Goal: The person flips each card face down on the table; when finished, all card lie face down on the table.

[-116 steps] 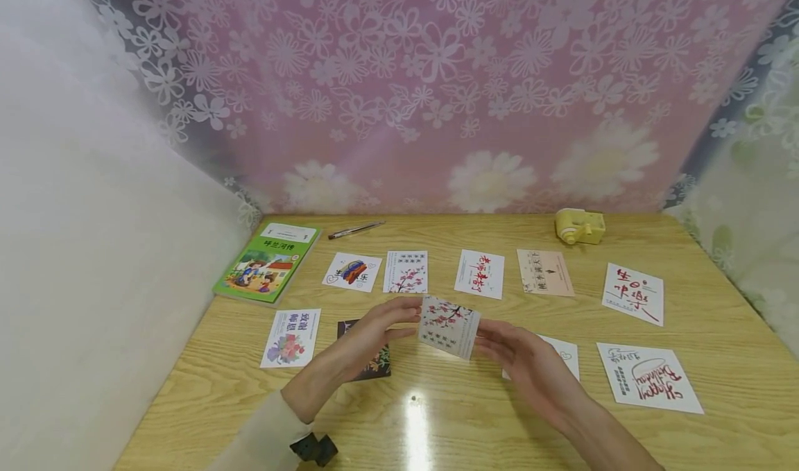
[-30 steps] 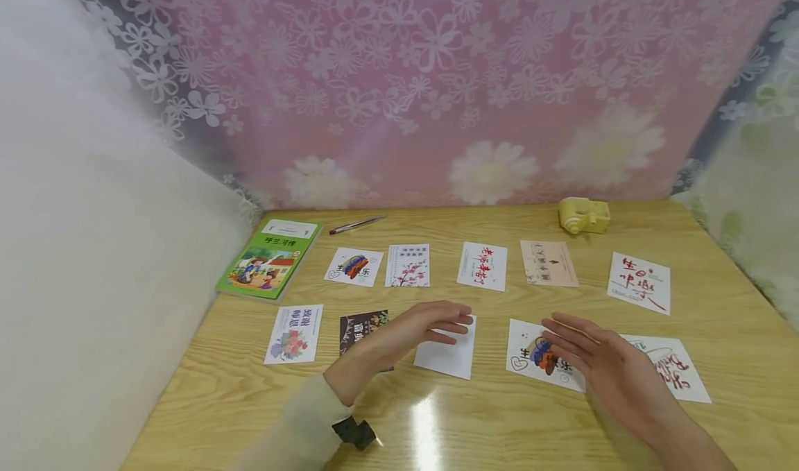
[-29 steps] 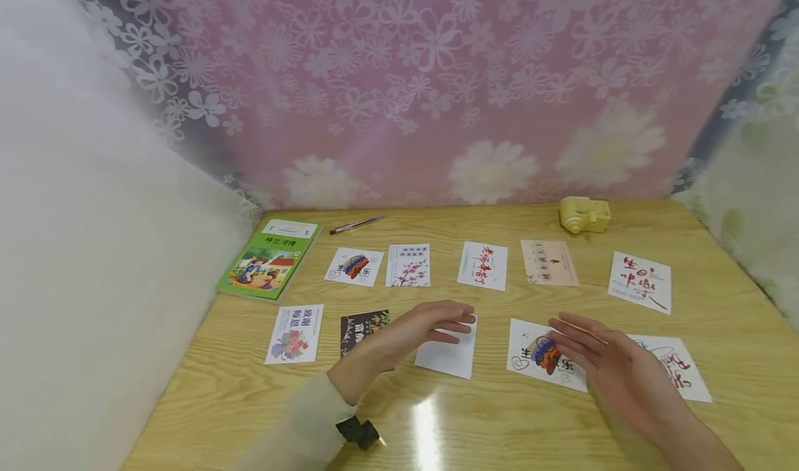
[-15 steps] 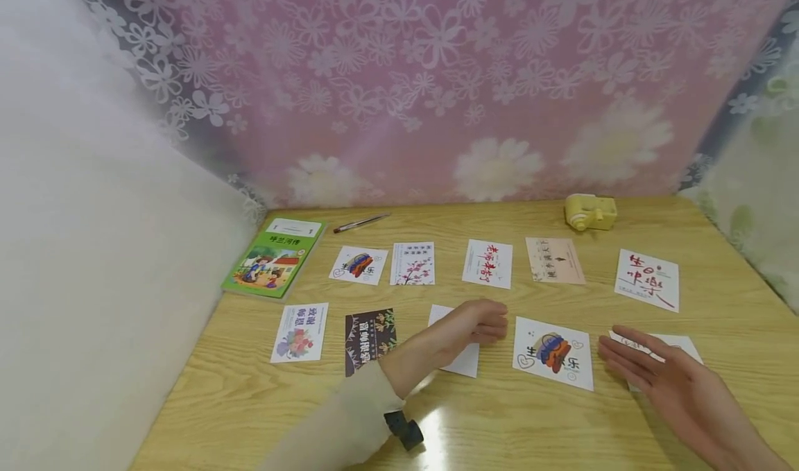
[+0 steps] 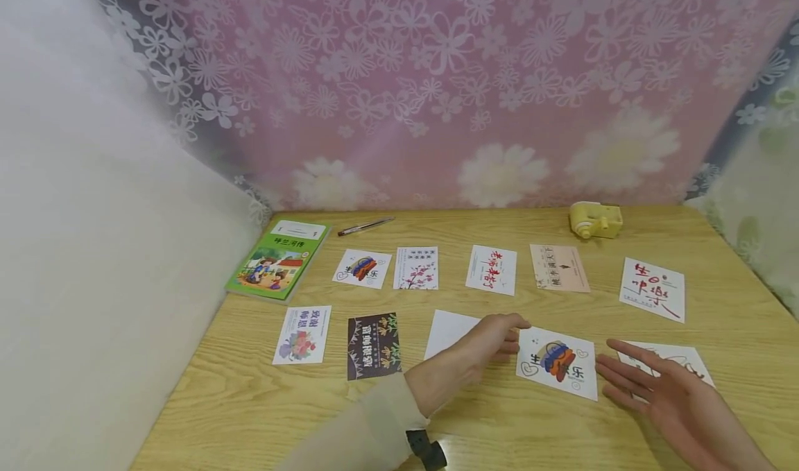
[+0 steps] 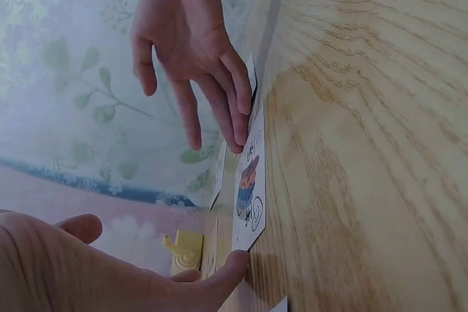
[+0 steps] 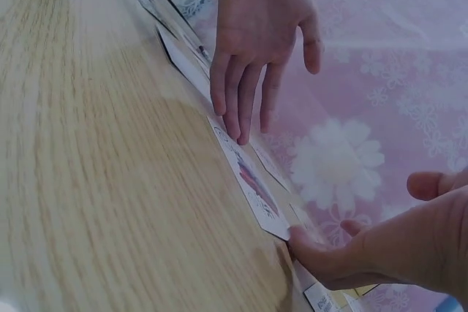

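Head view, lower right: Empty, fingers extended, left hand (image 5: 485, 348) and right hand (image 5: 673, 391) bracket a white rectangular paper card (image 5: 558, 362), seemingly steadying it.

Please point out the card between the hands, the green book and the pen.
Card in between (image 5: 557, 361): head view, on its printed drawing.
Green book (image 5: 278, 261): head view, on its front cover.
Pen (image 5: 366, 227): head view, mid-barrel.

The green book (image 5: 277, 261) reads 呼兰河传, the dark card (image 5: 374, 346) 感谢师恩, the bouquet card (image 5: 302, 335) 致谢师恩, the middle back-row card (image 5: 491, 270) 老师辛苦了 in red, the peach card (image 5: 560, 268) 桃李满天下, the front card with a coloured drawing (image 5: 557, 363) 乐; finer print is too small
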`<action>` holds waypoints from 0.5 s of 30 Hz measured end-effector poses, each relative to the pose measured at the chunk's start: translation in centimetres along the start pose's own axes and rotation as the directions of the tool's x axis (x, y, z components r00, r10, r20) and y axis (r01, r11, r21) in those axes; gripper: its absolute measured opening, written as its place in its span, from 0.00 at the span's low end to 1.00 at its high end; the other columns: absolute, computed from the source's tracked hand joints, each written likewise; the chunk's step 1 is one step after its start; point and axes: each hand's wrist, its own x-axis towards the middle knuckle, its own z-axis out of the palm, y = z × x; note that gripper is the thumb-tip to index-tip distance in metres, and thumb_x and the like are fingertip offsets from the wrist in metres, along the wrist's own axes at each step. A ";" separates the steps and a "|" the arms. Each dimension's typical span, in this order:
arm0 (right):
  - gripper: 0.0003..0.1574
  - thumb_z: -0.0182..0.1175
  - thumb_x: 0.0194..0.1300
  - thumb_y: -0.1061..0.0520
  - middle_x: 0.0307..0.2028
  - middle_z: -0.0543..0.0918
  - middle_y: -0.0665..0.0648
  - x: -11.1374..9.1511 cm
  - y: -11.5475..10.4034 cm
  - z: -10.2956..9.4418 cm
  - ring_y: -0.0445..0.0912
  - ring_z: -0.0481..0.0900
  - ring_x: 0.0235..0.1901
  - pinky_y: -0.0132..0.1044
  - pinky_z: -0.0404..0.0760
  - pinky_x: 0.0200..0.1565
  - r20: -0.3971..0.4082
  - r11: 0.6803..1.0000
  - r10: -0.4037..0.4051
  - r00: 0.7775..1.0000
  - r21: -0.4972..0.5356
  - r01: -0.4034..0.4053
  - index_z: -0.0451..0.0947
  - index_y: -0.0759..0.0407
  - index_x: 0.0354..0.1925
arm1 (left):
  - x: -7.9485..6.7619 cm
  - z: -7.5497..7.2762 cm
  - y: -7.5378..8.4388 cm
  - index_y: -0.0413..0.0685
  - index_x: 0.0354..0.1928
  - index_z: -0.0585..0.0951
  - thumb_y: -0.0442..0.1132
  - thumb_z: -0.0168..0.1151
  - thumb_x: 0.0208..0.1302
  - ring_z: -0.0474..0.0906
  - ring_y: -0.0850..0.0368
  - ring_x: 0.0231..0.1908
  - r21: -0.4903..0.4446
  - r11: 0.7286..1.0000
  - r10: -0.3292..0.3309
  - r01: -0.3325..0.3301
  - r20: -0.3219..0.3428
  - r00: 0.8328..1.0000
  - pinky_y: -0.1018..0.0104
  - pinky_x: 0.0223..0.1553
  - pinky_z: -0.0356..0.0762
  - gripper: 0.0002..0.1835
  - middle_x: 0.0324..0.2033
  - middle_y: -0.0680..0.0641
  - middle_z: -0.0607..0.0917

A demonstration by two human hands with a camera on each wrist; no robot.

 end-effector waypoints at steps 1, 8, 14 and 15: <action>0.47 0.09 0.84 0.48 0.72 0.72 0.62 0.0 0.0 0.0 0.55 0.68 0.74 0.50 0.61 0.77 0.005 1.000 0.002 1.000 0.009 -0.002 0.67 0.62 0.76 | 0.0 0.0 0.0 0.47 0.58 0.85 0.46 0.58 0.69 0.78 0.42 0.56 -0.013 1.000 0.003 -0.003 -0.006 1.000 0.45 0.64 0.75 0.21 0.58 0.39 0.78; 0.47 0.09 0.84 0.47 0.73 0.71 0.62 0.0 0.2 -0.1 0.57 0.66 0.74 0.44 0.59 0.77 0.013 0.999 -0.017 1.000 0.049 0.016 0.66 0.63 0.76 | 0.4 -0.2 0.2 0.41 0.60 0.83 0.44 0.57 0.71 0.78 0.43 0.53 -0.149 0.989 0.005 -0.006 -0.004 1.000 0.46 0.63 0.78 0.22 0.53 0.37 0.77; 0.49 0.04 0.81 0.45 0.77 0.65 0.62 0.2 0.8 -0.2 0.57 0.61 0.77 0.43 0.55 0.79 0.101 0.992 -0.088 0.991 0.095 0.078 0.58 0.66 0.79 | 0.6 -0.3 0.0 0.37 0.53 0.81 0.43 0.58 0.68 0.82 0.45 0.47 -0.195 0.980 0.043 -0.039 0.016 0.999 0.48 0.58 0.82 0.18 0.45 0.39 0.82; 0.50 0.03 0.81 0.45 0.77 0.65 0.62 0.3 0.9 -0.1 0.56 0.61 0.77 0.44 0.55 0.79 0.110 0.991 -0.100 0.989 0.095 0.090 0.57 0.66 0.79 | 0.6 -0.3 0.0 0.37 0.50 0.81 0.43 0.59 0.68 0.82 0.46 0.47 -0.199 0.979 0.048 -0.043 0.017 0.999 0.48 0.58 0.82 0.17 0.44 0.39 0.82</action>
